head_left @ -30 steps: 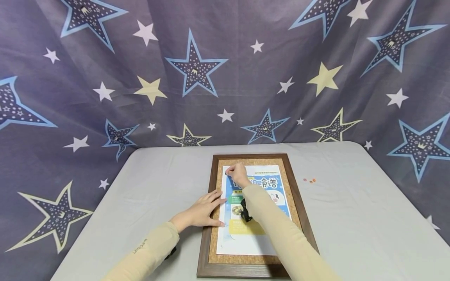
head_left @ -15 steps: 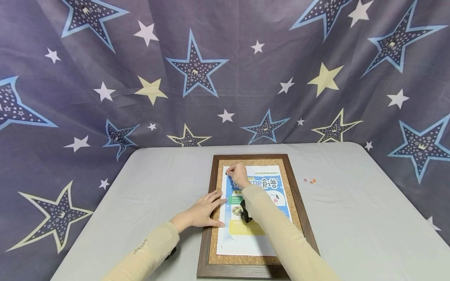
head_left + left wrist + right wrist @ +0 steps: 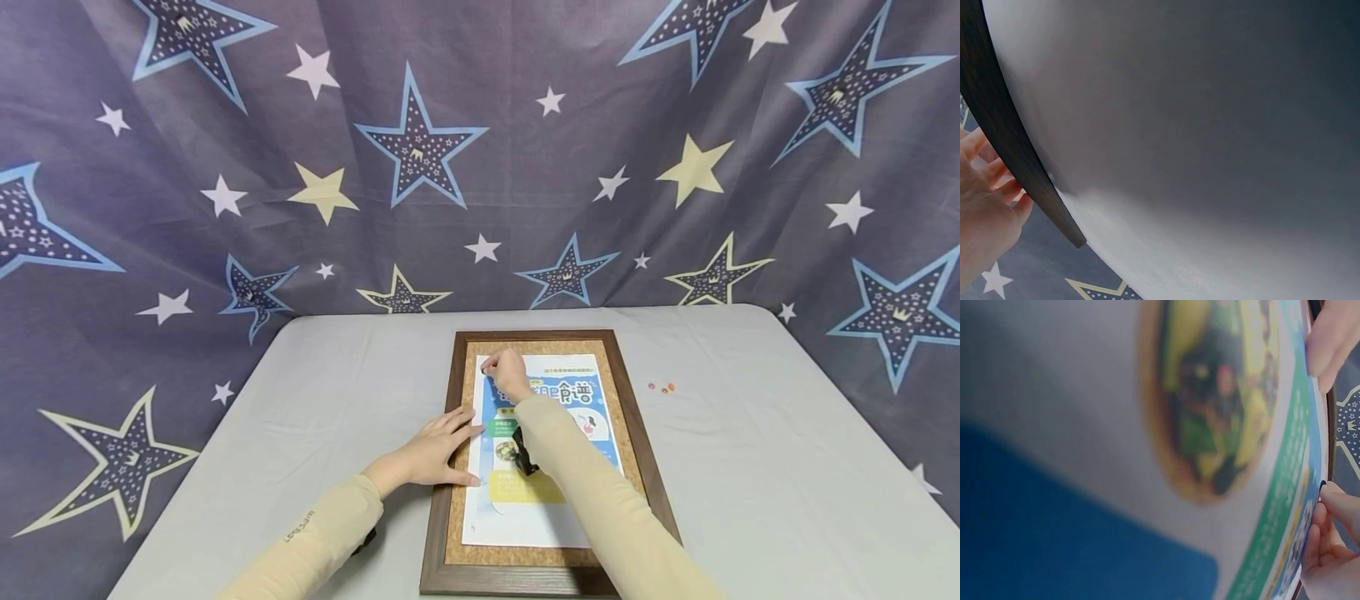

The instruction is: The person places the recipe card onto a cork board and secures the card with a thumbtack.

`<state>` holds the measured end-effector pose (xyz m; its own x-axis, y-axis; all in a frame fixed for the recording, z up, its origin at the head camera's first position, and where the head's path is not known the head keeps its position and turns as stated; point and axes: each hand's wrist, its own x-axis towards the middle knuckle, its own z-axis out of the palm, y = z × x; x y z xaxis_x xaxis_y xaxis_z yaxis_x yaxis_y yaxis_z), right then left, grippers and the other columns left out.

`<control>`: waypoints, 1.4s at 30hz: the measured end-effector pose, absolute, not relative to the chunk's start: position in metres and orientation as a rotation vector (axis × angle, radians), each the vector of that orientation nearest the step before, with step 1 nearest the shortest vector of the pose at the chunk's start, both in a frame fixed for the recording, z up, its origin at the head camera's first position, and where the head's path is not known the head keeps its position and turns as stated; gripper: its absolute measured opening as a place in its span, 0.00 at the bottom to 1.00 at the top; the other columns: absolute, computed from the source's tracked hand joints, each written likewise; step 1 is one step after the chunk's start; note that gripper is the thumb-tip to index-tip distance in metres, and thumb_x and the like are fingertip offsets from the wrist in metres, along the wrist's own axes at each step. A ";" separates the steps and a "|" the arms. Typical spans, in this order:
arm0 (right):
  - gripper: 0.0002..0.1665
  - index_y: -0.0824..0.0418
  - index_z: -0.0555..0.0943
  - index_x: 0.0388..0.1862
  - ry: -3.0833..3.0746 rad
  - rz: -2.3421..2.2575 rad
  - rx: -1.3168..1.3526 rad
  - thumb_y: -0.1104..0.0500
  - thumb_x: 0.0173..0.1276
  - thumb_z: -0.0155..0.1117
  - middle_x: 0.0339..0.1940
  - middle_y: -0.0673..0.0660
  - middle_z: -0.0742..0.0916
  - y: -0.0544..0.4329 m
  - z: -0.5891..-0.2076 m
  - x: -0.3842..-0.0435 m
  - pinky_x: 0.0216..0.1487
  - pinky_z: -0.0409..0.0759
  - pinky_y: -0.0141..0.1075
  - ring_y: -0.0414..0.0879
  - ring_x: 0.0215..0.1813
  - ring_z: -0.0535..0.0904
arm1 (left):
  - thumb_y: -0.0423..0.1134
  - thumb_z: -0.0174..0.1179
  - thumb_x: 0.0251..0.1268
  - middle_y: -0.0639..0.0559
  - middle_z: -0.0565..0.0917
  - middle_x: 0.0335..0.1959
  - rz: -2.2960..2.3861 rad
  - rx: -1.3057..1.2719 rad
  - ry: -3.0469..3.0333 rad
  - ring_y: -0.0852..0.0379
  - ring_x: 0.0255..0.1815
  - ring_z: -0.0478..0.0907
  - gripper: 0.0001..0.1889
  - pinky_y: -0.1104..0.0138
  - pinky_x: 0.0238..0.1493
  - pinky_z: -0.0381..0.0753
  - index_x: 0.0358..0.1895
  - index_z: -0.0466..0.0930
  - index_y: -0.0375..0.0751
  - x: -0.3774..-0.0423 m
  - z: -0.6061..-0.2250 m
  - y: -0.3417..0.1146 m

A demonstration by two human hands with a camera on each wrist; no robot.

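A printed poster [image 3: 525,529] with blue, green and yellow blocks lies on a cork board [image 3: 551,344] in a dark wooden frame [image 3: 441,533]. My right hand [image 3: 508,372] is at the poster's upper left corner, its thumb and fingertips pinching a small dark thumbtack [image 3: 1323,484] there, mostly hidden by the fingers. Lower down, my left hand [image 3: 431,446] rests with spread fingers across the frame's left side, fingertips on the poster's left edge. In the left wrist view, the frame's dark side hides part of the left hand's fingers.
Several small reddish and orange pieces [image 3: 663,387] lie on the grey-covered table [image 3: 750,467], right of the frame. Behind the table hangs a dark curtain [image 3: 465,50] printed with stars. A black strap [image 3: 525,452] shows at my right wrist.
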<state>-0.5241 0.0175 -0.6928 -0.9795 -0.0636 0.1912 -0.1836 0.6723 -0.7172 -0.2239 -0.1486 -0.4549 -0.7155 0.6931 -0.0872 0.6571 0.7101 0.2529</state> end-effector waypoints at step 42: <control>0.13 0.69 0.80 0.43 -2.924 1.203 0.700 0.64 0.60 0.58 0.41 0.63 0.83 0.113 -0.435 -0.326 0.42 0.75 0.42 0.51 0.40 0.77 | 0.65 0.54 0.50 0.41 0.50 0.68 0.323 1.066 2.727 0.43 0.69 0.42 0.43 0.47 0.64 0.47 0.67 0.56 0.44 -0.222 -0.453 -0.148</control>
